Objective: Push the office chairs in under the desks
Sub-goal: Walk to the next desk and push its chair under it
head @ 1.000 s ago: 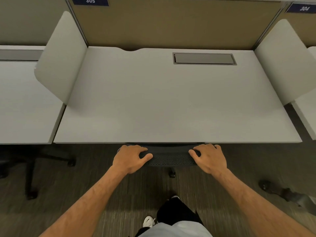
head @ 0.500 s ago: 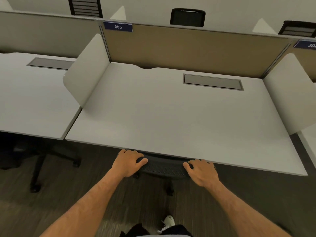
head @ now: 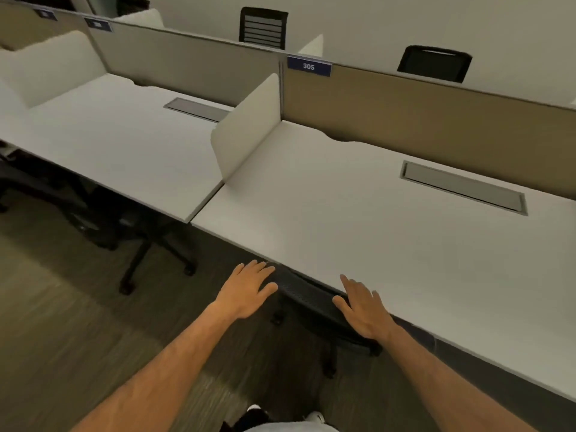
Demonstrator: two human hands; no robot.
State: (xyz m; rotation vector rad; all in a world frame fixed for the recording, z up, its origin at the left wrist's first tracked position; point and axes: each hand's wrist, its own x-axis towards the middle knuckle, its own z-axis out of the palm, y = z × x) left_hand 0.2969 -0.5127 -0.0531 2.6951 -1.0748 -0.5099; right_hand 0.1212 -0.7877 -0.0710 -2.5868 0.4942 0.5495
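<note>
A black mesh office chair (head: 304, 293) is tucked under the white desk (head: 389, 244) marked 305; only the top of its backrest and some of its base show below the desk's front edge. My left hand (head: 247, 289) lies flat over the left end of the backrest, fingers spread. My right hand (head: 363, 310) is spread over the right end, fingertips above the desk's edge. Neither hand grips the chair. Another black chair (head: 124, 232) sits under the neighbouring desk (head: 118, 145) to the left, its wheeled base sticking out.
White side dividers (head: 249, 126) and tan back panels (head: 420, 113) separate the desks. Two more black chair backs (head: 263, 28) show beyond the panels. Grey cable hatches (head: 464, 190) are set in the desktops. Dark carpet (head: 62, 322) stretches left and towards me.
My view has swung left, bringing the left desk and its chair into sight. Both hands have opened from curling over the backrest to lying flat with spread fingers.
</note>
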